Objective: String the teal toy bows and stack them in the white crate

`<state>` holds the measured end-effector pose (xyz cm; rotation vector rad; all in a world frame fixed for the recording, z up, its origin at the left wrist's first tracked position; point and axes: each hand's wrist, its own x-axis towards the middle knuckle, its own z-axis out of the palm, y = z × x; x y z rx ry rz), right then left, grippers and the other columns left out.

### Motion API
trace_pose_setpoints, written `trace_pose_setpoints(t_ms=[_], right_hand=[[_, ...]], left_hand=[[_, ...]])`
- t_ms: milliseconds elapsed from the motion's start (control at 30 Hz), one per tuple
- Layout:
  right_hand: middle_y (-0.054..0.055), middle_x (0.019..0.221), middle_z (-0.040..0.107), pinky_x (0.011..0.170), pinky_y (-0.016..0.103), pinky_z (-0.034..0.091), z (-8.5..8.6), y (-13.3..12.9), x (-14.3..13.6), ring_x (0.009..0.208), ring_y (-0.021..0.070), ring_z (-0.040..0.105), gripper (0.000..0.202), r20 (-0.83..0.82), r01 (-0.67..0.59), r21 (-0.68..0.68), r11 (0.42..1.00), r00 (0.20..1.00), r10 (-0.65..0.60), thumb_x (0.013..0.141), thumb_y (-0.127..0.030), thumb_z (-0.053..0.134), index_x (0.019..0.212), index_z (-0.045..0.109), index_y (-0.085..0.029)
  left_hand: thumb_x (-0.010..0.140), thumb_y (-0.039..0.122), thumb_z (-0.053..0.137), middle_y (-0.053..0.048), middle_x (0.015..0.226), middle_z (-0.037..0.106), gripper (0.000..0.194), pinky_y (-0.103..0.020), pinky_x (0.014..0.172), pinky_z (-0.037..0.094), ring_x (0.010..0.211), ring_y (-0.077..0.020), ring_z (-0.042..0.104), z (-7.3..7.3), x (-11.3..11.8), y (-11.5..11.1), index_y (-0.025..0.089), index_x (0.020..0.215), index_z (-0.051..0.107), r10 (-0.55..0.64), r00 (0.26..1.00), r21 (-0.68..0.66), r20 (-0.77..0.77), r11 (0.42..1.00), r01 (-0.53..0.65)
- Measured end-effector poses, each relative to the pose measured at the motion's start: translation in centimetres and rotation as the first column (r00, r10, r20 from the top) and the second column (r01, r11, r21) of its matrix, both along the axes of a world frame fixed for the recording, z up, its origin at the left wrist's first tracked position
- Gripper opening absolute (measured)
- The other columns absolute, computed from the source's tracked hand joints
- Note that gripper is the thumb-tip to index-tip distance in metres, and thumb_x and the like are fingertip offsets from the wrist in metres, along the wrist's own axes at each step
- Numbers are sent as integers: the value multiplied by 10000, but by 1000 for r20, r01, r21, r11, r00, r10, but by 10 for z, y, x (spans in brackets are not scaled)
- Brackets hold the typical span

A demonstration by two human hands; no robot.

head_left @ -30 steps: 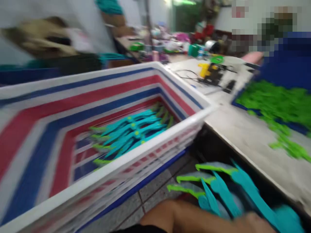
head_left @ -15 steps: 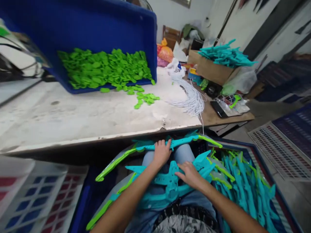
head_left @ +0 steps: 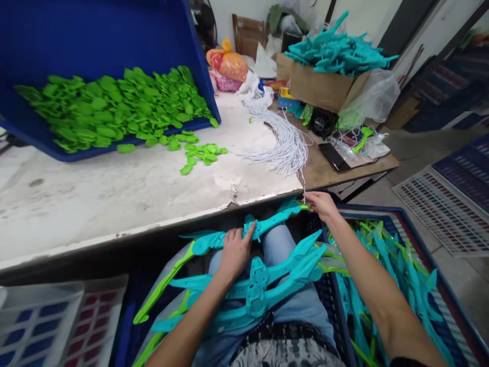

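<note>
A turquoise toy bow [head_left: 277, 219] with lime-green limb ends lies across my knees, just under the table edge. My left hand [head_left: 236, 251] is closed around its middle. At the bow's right end, my right hand [head_left: 321, 205] pinches a white cord [head_left: 304, 187] that hangs over the table edge; the fingertips are beside the green limb end, and whether they touch it is hard to make out. More turquoise toy bows [head_left: 256, 288] rest on my lap, nearer to me, partly covered by my left forearm.
On the table [head_left: 126, 199] stand a tilted blue bin [head_left: 114, 30] of green plastic pieces [head_left: 126, 104] and a bundle of white cords [head_left: 284, 145]. A cardboard box [head_left: 315, 84] holds turquoise parts. To my right, a crate [head_left: 401, 216] is filled with bows.
My right hand has left the bows on my lap and moved forward and right to the hanging cord. My left hand stays on the front bow. The view has shifted.
</note>
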<state>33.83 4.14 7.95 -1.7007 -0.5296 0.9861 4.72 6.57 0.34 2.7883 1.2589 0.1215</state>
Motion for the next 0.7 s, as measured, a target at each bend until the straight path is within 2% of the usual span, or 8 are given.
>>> trace_pose_setpoints(t_ms=[100,167,300,367,433,500,600,700], right_hand=[[-8,517,583,384,170,270,3,-5,-5,428,52,413,375,-57,-48,-1,999,997,48,432,-394,831,606,612,-144],[-7,486,577,384,178,280,11,-34,-2,406,59,424,380,-85,-199,-40,979,977,195,407,-398,841,581,620,-142],[28,465,588,462,238,398,38,-138,18,420,95,495,430,-188,-713,-120,691,700,689,448,-558,803,515,628,-171],[21,369,501,471,273,410,50,-184,29,396,104,477,556,-117,-608,-81,790,792,599,380,-729,730,395,519,-215],[-12,322,409,447,279,376,54,-204,37,368,98,416,607,42,-272,38,962,962,271,357,-796,682,368,422,-248],[-11,389,468,450,272,356,46,-197,43,396,99,411,532,185,21,139,990,982,-47,447,-710,723,449,478,-238],[26,576,620,496,257,374,16,-160,51,497,115,491,349,335,137,105,985,928,-165,573,-510,740,630,609,-192],[26,609,639,523,245,391,-16,-132,58,534,117,509,294,387,141,90,986,907,-165,627,-455,680,663,626,-168]], left_hand=[[890,189,405,-152,1065,566,522,-444,924,393,1034,-303,487,-2,-1,-1,210,1411,437,1,1000,-2,3,1000,-1],[882,189,418,-162,1092,564,529,-457,927,403,1044,-309,493,-5,-6,1,201,1411,434,-1,1000,-18,20,1000,1],[817,182,487,-212,1279,482,570,-503,967,406,1167,-355,459,-4,-21,6,147,1384,452,-58,990,-72,132,995,68],[816,221,498,-223,1372,408,528,-525,1012,379,1263,-378,391,8,-23,10,120,1334,493,-101,964,-74,246,990,123],[851,272,476,-210,1391,410,442,-517,1051,354,1303,-360,367,27,-11,11,108,1255,553,-116,921,-84,373,984,158],[885,305,444,-173,1304,523,378,-469,1053,374,1246,-305,456,46,16,11,119,1169,611,-120,869,-182,480,956,232],[883,313,458,-99,1128,663,324,-402,995,442,1079,-238,590,56,79,4,155,1065,675,-83,816,-508,572,745,432],[833,247,556,-95,1046,707,234,-376,928,482,983,-220,637,42,145,-3,144,980,706,193,843,-835,502,363,415]])
